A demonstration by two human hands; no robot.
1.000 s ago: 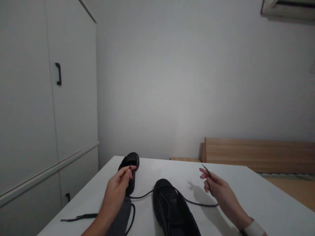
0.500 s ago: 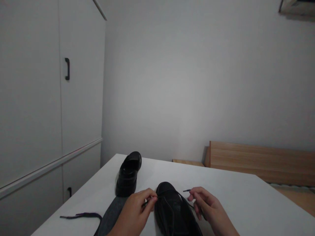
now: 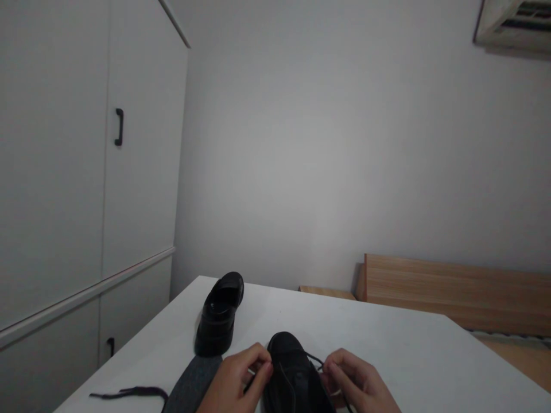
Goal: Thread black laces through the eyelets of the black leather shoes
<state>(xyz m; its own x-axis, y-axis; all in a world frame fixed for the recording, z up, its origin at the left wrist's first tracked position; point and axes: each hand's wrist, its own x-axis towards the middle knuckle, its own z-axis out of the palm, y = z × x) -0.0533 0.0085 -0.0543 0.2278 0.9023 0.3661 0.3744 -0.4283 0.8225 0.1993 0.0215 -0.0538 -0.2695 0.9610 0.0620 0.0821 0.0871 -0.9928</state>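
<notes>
A black shoe (image 3: 290, 373) lies on the white table (image 3: 396, 350) right in front of me, toe pointing away. My left hand (image 3: 236, 381) is closed in a pinch on the black lace at the shoe's left side. My right hand (image 3: 355, 384) is closed on the lace (image 3: 314, 360) at the shoe's right side. Both hands rest against the shoe's upper. A second black shoe (image 3: 219, 315) stands farther back on the left, apart from both hands.
A grey insole (image 3: 189, 387) lies left of my left hand. A loose black lace (image 3: 129, 393) lies by the table's left edge. White cupboards (image 3: 86, 172) stand on the left. A wooden bed frame (image 3: 451, 292) is behind the table at right.
Both hands have come in from wide apart to either side of the near shoe, drawing the lace ends in. The camera has tipped slightly.
</notes>
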